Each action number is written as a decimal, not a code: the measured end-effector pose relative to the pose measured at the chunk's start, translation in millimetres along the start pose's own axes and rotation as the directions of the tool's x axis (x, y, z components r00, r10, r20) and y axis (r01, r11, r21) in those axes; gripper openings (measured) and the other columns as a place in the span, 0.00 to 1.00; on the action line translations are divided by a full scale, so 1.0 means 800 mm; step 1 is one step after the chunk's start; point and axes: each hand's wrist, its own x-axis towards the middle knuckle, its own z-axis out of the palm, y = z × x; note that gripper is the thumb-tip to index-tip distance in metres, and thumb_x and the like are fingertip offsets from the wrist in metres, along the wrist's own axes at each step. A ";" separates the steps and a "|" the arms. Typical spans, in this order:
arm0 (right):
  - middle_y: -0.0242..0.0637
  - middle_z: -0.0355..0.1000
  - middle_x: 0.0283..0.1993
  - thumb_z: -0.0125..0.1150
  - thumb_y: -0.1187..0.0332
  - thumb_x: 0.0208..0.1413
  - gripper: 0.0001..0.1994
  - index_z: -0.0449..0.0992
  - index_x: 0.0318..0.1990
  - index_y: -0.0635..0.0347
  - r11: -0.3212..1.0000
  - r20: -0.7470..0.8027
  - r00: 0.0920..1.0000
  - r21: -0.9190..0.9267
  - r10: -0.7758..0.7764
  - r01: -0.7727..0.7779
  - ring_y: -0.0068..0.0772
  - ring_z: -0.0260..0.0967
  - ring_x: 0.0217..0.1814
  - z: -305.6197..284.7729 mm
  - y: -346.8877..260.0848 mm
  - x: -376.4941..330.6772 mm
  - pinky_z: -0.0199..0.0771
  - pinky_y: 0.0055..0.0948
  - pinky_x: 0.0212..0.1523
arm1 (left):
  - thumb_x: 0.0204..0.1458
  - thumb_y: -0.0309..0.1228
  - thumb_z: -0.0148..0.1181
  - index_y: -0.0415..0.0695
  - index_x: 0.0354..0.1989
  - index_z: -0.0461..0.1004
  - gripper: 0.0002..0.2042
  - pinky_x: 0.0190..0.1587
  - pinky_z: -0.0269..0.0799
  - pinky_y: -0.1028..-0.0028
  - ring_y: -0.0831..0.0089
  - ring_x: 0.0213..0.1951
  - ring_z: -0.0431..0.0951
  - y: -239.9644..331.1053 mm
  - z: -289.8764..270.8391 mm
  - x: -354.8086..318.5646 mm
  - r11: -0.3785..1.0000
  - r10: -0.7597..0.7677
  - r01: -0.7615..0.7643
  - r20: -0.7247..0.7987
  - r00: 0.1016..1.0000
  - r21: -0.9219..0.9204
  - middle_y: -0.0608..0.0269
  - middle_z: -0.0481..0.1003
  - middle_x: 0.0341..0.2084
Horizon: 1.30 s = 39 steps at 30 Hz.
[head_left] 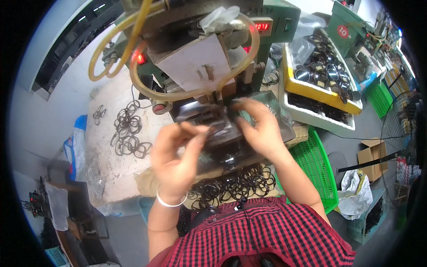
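A green bench machine with a metal fixture (213,122) stands in front of me, and both my hands are at it. My left hand (175,151), with a white bangle at the wrist, is at the fixture's near left side. Its thumb and forefinger come together; whatever may be between them is too small and blurred to name. At the right side of the fixture is my right hand (262,127), its thumb and fingers apart. Its fingertips are smeared by motion. Thin black looped frames (231,184) lie heaped between the machine and my lap.
More black looped frames (129,129) lie on the worktable (111,173) at left. Yellow hoses (173,94) curve over the fixture beside a white card (193,64). Stacked foam boxes (318,102) hold dark shiny parts. A green basket (318,167) and a fan (400,147) stand right.
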 end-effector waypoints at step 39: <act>0.38 0.73 0.38 0.64 0.72 0.44 0.05 0.76 0.31 0.57 0.898 -0.099 0.987 -0.434 -0.125 0.070 0.44 0.70 0.46 0.001 0.116 -0.027 0.71 0.37 0.43 | 0.49 0.20 0.64 0.34 0.35 0.74 0.07 0.38 0.71 0.79 0.78 0.32 0.76 -0.019 0.030 0.036 0.909 0.109 -0.136 0.091 0.990 0.393 0.62 0.77 0.30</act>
